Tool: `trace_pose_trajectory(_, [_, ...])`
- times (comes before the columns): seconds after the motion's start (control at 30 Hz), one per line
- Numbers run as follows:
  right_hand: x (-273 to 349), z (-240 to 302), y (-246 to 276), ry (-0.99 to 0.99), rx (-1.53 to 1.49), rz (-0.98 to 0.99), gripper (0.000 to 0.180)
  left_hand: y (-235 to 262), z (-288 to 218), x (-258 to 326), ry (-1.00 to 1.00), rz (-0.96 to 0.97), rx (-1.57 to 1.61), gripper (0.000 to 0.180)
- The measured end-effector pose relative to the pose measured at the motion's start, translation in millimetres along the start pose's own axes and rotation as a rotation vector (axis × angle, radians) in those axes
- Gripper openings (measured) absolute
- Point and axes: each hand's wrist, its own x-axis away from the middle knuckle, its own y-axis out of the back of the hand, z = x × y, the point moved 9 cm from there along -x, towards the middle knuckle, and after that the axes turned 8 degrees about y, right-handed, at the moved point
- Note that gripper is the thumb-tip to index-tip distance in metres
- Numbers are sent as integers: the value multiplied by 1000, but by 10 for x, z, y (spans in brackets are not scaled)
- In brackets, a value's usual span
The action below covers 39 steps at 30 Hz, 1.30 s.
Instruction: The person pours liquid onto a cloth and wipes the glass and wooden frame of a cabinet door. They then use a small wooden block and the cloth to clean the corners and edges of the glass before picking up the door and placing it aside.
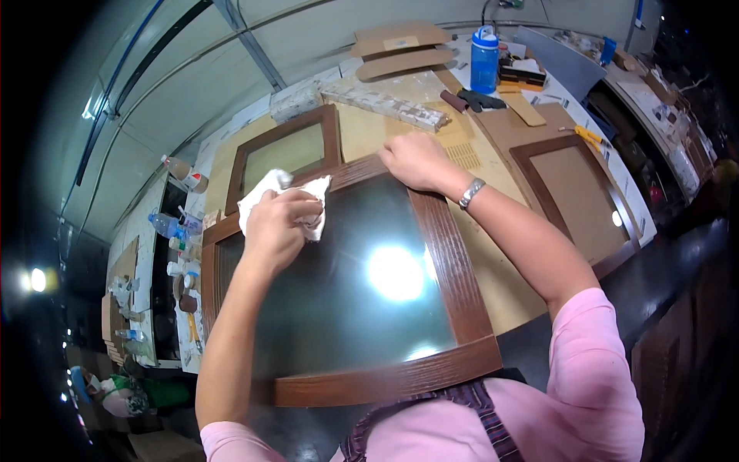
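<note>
She's wiping the glass of the wooden-framed door lying on the near workbench, left hand bunched around a white rag at the far-left corner, right hand flat on the far rail, so most of the pane looks left to do.

bright overhead glare on the glass pane; fisheye edges dark, bent.

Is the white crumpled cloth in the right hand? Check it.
No: the white crumpled cloth is gripped by the left hand, while the right hand rests bare on the brown wooden frame of the glass panel.
</note>
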Motion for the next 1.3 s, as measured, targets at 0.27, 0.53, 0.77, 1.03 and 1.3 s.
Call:
trace_pose_trajectory(0.27, [7,-51,32,-15,-12,-41,38,-142,-326,-74,-213,-84,53,34])
trace_pose_trajectory(0.53, [-104,1,-158,9,-50,-36,37,-22,148,326,-73,-39,189,42])
trace_pose_trajectory(0.77, [-25,47,13,30,-22,-73,33,275,1295,764,5,-141,71,42])
trace_pose_trajectory(1.03, [-55,31,-7,9,2,-67,36,854,1985,1257,394,-314,-97,29])
trace_pose_trajectory(1.3, [-91,79,-48,49,-36,-58,36,1009,2495,1855,780,-305,103,23])
